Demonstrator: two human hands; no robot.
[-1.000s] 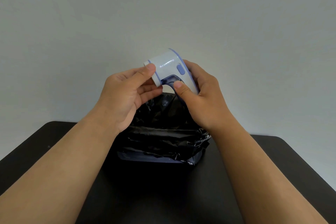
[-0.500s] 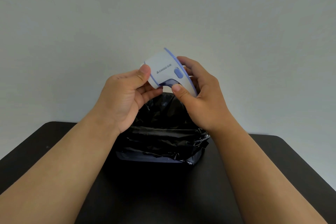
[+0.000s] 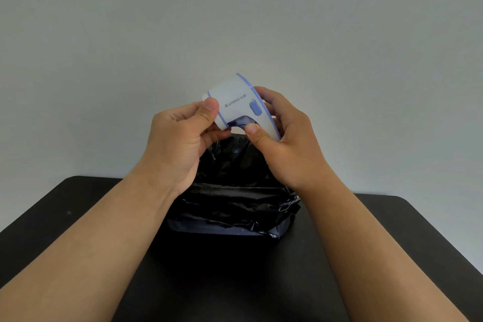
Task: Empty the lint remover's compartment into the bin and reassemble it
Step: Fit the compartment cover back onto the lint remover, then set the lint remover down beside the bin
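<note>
I hold a white lint remover (image 3: 236, 102) with blue trim and a blue button above a bin (image 3: 230, 204) lined with a black plastic bag. My left hand (image 3: 180, 138) pinches its left end, thumb on top. My right hand (image 3: 285, 138) wraps the handle from the right, its thumb pressing the dark translucent blue compartment (image 3: 239, 121) on the underside. The compartment sits in the body. The bin's inside is dark and its contents are hidden.
The bin stands on a black table (image 3: 78, 217) with rounded far corners. A plain pale wall fills the background. My forearms reach over the table's near part on both sides of the bin.
The lint remover has tilted slightly, its printed side turning more toward me. My left thumb has slid onto the left end; both hands stay above the bin.
</note>
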